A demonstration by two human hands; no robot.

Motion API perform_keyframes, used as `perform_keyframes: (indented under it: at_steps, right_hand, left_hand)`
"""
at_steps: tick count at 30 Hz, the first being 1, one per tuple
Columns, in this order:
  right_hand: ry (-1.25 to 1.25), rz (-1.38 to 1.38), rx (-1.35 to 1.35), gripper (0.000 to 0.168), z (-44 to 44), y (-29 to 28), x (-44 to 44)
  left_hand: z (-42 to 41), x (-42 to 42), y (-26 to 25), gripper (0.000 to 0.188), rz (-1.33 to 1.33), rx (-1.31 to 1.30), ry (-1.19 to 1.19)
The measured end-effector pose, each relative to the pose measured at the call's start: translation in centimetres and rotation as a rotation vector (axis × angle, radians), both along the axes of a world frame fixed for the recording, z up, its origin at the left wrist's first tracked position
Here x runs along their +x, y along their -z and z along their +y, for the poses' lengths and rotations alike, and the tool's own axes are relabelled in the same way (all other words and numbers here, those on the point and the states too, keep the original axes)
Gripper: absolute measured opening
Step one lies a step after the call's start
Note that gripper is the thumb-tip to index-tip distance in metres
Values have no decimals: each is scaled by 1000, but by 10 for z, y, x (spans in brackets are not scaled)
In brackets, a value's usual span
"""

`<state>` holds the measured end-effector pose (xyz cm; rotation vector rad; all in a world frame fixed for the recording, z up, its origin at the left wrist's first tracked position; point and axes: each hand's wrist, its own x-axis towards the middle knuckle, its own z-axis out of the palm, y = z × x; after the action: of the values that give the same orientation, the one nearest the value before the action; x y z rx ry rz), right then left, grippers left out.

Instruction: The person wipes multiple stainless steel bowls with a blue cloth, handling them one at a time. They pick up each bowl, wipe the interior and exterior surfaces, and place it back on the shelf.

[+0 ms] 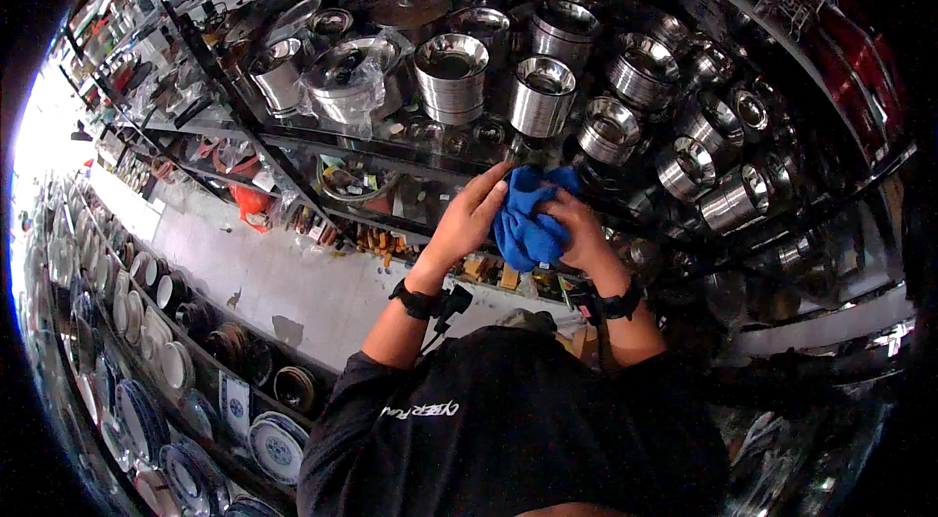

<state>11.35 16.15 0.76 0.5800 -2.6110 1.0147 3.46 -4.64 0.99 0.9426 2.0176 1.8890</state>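
A crumpled blue cloth (531, 224) is bunched between my two hands, in front of the shelf edge. My left hand (469, 216) grips its left side, with the thumb and fingers pointing up along it. From the right, my right hand (575, 227) presses into the folds, its fingers partly hidden by the fabric. Whether the cloth wraps something cannot be seen. Just beyond the hands, a stack of shiny stainless steel bowls (542, 103) stands on the shelf, beside another steel stack (451, 84) to its left.
More steel stacks (608, 132) fill the shelf rightward. A plastic-wrapped steel pot (348, 88) sits left, near a dark shelf post (212, 70). Below is a lower shelf with a coiled hose (355, 183). Plates (278, 447) line a rack behind, across the pale aisle floor (286, 297).
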Motion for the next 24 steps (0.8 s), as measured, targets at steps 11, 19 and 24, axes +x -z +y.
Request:
perform_keyframes:
  at_steps: [11, 19, 24]
  right_hand:
    - [-128, -142, -260, 66, -1, 24, 10]
    - [165, 106, -469, 61, -8, 11, 2]
    - [-83, -72, -278, 51, -12, 14, 10]
  left_hand:
    - [8, 2, -4, 38, -143, 118, 198]
    - [25, 18, -2, 39, -147, 225, -69]
    - [18, 13, 0, 40, -145, 164, 17]
